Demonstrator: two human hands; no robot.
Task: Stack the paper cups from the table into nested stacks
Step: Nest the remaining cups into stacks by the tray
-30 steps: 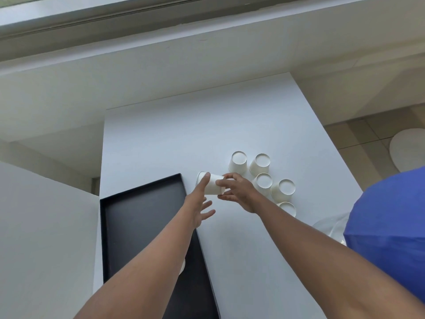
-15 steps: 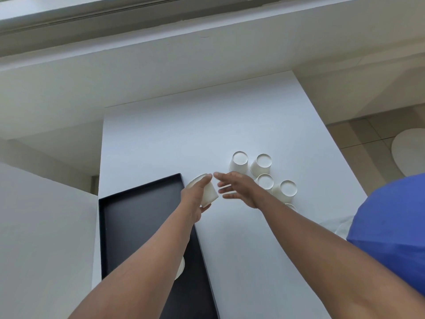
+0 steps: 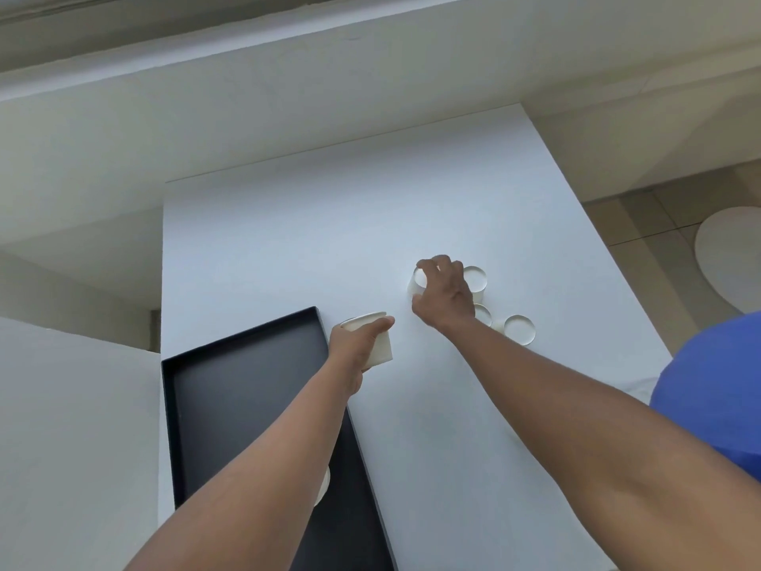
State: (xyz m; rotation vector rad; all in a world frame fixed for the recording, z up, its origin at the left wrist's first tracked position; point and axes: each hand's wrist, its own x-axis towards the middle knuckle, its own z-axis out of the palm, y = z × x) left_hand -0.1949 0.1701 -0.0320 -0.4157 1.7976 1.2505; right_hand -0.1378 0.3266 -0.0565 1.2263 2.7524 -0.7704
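Head view: left hand (image 3: 357,344) clasps an upright paper cup (image 3: 381,349) beside the black tray (image 3: 247,389), mouth up to receive; right hand (image 3: 447,296) closes on an inverted cup (image 3: 416,282) among the cluster

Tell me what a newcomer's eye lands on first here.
Two bare arms reach over a white table. The left hand holds a paper cup just beside the black tray; the right hand closes on another cup in the upside-down cluster farther right.
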